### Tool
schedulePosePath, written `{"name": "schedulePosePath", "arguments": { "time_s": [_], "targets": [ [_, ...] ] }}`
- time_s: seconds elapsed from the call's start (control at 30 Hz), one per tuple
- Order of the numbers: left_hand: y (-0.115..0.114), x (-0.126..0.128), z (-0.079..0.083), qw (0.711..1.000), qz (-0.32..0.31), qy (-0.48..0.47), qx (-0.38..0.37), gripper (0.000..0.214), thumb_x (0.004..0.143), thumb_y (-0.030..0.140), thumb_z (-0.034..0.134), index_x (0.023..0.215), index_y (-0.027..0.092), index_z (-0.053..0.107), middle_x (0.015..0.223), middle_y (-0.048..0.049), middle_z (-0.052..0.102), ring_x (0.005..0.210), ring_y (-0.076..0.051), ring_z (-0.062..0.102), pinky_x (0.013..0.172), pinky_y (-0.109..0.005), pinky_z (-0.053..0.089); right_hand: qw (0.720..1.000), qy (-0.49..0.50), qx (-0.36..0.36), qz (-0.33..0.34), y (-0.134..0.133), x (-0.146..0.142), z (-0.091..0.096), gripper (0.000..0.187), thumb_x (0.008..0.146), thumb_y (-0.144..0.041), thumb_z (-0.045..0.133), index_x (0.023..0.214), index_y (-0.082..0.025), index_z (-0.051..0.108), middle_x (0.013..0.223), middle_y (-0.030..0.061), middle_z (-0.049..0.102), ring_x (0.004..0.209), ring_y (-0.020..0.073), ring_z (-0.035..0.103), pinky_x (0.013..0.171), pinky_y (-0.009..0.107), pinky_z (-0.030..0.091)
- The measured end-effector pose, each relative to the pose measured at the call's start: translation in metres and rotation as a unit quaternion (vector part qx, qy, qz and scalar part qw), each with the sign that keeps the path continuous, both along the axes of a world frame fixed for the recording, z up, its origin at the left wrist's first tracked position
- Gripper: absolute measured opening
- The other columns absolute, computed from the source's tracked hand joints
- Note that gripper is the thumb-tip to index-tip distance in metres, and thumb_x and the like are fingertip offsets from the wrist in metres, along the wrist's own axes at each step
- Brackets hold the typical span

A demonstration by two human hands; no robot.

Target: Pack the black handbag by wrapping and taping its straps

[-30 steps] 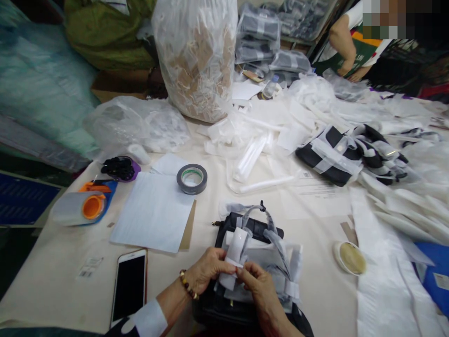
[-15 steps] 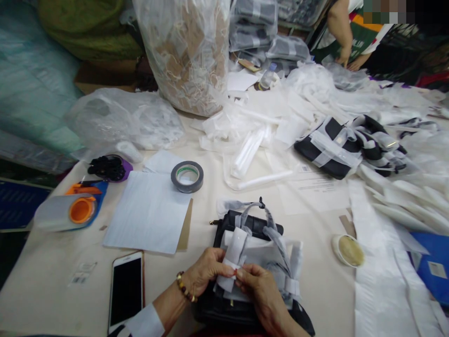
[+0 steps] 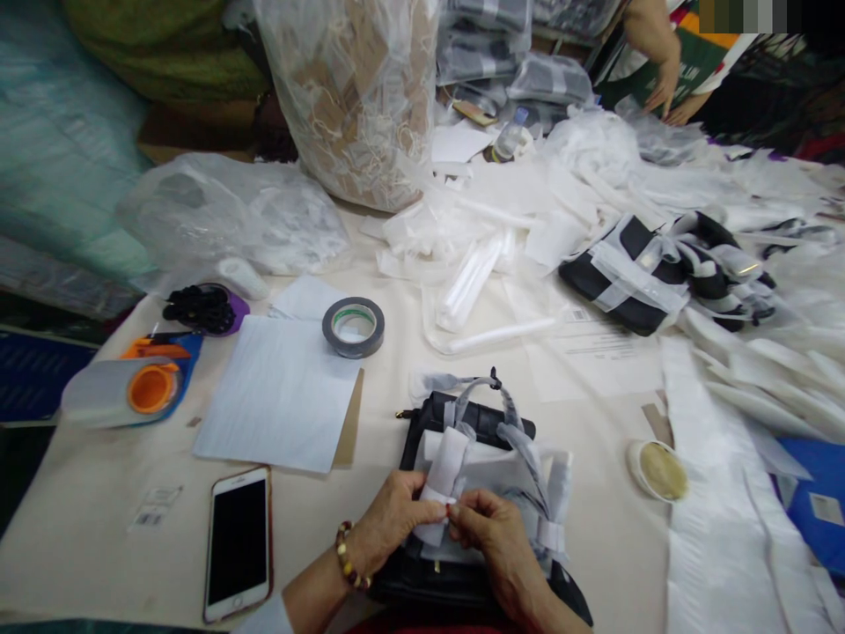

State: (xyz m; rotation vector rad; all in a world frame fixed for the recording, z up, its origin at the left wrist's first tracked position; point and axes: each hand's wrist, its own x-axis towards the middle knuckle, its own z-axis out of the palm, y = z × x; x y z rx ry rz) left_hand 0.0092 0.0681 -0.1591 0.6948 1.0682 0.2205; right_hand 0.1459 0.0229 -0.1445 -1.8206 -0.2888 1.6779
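A black handbag (image 3: pixel 479 421) lies in front of me, its handles (image 3: pixel 511 409) covered in thin translucent wrapping. Over its front, a strap is padded with a white foam wrap (image 3: pixel 451 458). My left hand (image 3: pixel 389 524) grips this padded strap at a narrow white band around it, thumb on top. From the other side, my right hand (image 3: pixel 495 533) pinches the same band, its fingertips meeting the left thumb. A tiny red spot shows between the fingertips; I cannot tell what it is. To the right, a second padded strap (image 3: pixel 554 506) has a similar white band.
Left of the bag lie a phone (image 3: pixel 238 541), white paper (image 3: pixel 277 396), a grey tape roll (image 3: pixel 353 328) and a tape dispenser (image 3: pixel 125 387). On the right are a small tub (image 3: pixel 660 469) and another wrapped bag (image 3: pixel 627 273). A co-worker's hands (image 3: pixel 666 92) are at the far right.
My view has shifted slightly. Both hands stay at the white band, the right fingers shifting a little in their pinch. The co-worker's hands have moved slightly.
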Motion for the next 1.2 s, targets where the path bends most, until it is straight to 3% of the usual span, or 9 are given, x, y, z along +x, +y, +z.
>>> {"name": "schedulePosePath", "arguments": {
  "time_s": [0.23, 0.57, 0.77, 0.97, 1.2],
  "targets": [
    [-0.004, -0.004, -0.001, 0.994, -0.067, 0.026, 0.083, 0.029, 0.068, 0.034, 0.055, 0.082, 0.009, 0.061, 0.071, -0.0005, 0.058, 0.064, -0.013, 0.046, 0.052, -0.02, 0.033, 1.0, -0.007, -0.002, -0.006, 0.001, 0.001, 0.001, 0.023, 0.049, -0.033, 0.067, 0.049, -0.016, 0.051, 0.038, -0.003, 0.053, 0.039, 0.0078, 0.041, 0.044, 0.022, 0.029],
    [-0.004, -0.002, 0.002, 0.987, -0.079, 0.068, 0.122, 0.031, 0.067, 0.034, 0.05, 0.081, 0.009, 0.061, 0.069, -0.0007, 0.056, 0.063, -0.014, 0.046, 0.053, -0.022, 0.033, 0.998, -0.017, -0.026, 0.049, 0.005, 0.004, 0.001, 0.024, 0.05, -0.036, 0.065, 0.05, -0.017, 0.051, 0.04, -0.0021, 0.054, 0.039, 0.008, 0.041, 0.044, 0.022, 0.03],
    [-0.007, 0.005, 0.005, 0.961, -0.107, 0.147, 0.211, 0.021, 0.07, 0.03, 0.047, 0.07, 0.012, 0.059, 0.069, -0.0014, 0.054, 0.067, -0.015, 0.048, 0.057, -0.023, 0.035, 0.993, -0.076, -0.014, 0.085, 0.004, 0.002, -0.001, 0.021, 0.054, -0.035, 0.06, 0.05, -0.018, 0.048, 0.038, -0.0038, 0.05, 0.039, 0.0081, 0.039, 0.041, 0.022, 0.028],
    [-0.012, 0.01, 0.002, 0.928, -0.15, 0.214, 0.267, 0.015, 0.075, 0.021, 0.043, 0.073, 0.014, 0.056, 0.077, -0.0047, 0.058, 0.073, -0.017, 0.052, 0.066, -0.025, 0.039, 0.987, -0.146, 0.0, 0.063, 0.006, -0.008, -0.003, 0.013, 0.05, -0.027, 0.051, 0.044, -0.02, 0.043, 0.036, -0.0064, 0.044, 0.037, 0.0073, 0.035, 0.041, 0.022, 0.027],
    [-0.015, 0.008, -0.001, 0.898, -0.204, 0.232, 0.313, 0.014, 0.08, 0.017, 0.037, 0.079, 0.016, 0.051, 0.083, -0.0058, 0.057, 0.077, -0.017, 0.053, 0.071, -0.026, 0.04, 0.969, -0.226, 0.003, 0.1, 0.011, -0.011, -0.002, 0.011, 0.049, -0.017, 0.05, 0.042, -0.021, 0.042, 0.037, -0.0059, 0.045, 0.04, 0.0099, 0.039, 0.044, 0.024, 0.031]
  ]
}}
